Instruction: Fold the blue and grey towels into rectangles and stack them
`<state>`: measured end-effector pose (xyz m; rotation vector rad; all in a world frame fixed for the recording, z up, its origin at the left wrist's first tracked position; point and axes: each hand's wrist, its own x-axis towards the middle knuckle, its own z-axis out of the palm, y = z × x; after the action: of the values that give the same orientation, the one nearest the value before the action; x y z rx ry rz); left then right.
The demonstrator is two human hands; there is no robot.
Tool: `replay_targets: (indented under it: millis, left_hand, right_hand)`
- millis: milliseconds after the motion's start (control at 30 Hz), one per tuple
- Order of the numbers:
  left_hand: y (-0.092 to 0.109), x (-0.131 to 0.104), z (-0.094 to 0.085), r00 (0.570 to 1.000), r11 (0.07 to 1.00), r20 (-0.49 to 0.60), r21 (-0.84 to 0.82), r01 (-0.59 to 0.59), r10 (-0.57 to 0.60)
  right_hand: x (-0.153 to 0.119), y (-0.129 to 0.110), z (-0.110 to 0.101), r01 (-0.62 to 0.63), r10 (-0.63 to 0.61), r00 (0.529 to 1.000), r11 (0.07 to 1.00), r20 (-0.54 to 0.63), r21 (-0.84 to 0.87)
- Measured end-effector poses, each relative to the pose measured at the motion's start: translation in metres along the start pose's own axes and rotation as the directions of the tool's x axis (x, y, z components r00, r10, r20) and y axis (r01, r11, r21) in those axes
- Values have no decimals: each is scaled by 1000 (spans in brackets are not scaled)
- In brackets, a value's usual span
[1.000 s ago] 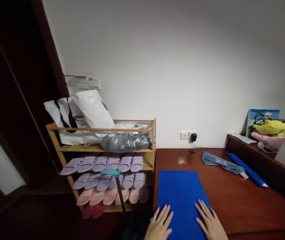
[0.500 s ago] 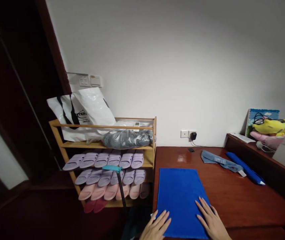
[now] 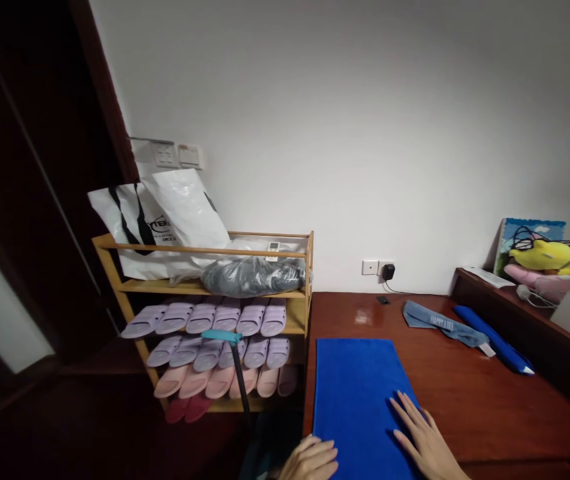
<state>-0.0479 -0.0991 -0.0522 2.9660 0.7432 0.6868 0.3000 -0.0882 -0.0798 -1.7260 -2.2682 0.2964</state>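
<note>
Head view, looking down and forward across a dark red wooden desk (image 3: 465, 393). A bright blue towel (image 3: 355, 393) lies spread flat on the desk's left portion, its long side running away from the person, its left edge along the desk edge.

Right hand (image 3: 422, 440): laid palm-down on the towel's near right part, fingers spread and flat, gripping nothing. Left hand (image 3: 309, 460): at the towel's near left corner, fingers curled inward; whether it has pinched the edge cannot be told, as the frame cuts it off.

Handling assessment: the towel appears to be soft pile fabric, light and limp, with no stiffness of its own. It would likely sag and fold if lifted at one point, so the corners or the near hem look the soundest places to take hold. The polished desk may let it slide under a flat palm. Not fragile.

Surroundings: a grey-blue cloth (image 3: 439, 323) and a rolled blue item (image 3: 495, 340) lie well apart from the towel at the desk's far right. A wooden shoe rack (image 3: 205, 287) with rows of slippers (image 3: 205, 320) stands just beside the desk on the left.
</note>
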Motion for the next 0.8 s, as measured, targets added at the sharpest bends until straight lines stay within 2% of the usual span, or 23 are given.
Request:
replay_targets:
  millis: [100, 200, 333, 433, 667, 800]
  left_hand:
    - [4, 21, 9, 974, 977, -81, -8, 213, -213]
    - [4, 47, 27, 923, 923, -32, 10, 384, -384]
    - [-10, 58, 48, 916, 924, 124, 20, 381, -380]
    - [-27, 59, 54, 913, 926, 164, 13, 378, -375]
    - [-54, 81, 45, 890, 906, 174, 39, 422, -422]
    - [-56, 76, 38, 883, 902, 185, 42, 431, -431]
  right_hand:
    - [7, -12, -1, 28, -28, 999, 999, -45, -18]
    - [12, -19, 11, 32, -35, 998, 998, -48, -46]
    - [19, -15, 25, 17, -18, 1000, 998, -22, -57]
    - [30, -7, 26, 11, -11, 1000, 998, -13, -60]
    - [67, -4, 23, -4, 0, 998, 998, -59, -68]
    - [59, 4, 22, -34, 31, 998, 998, -62, -52]
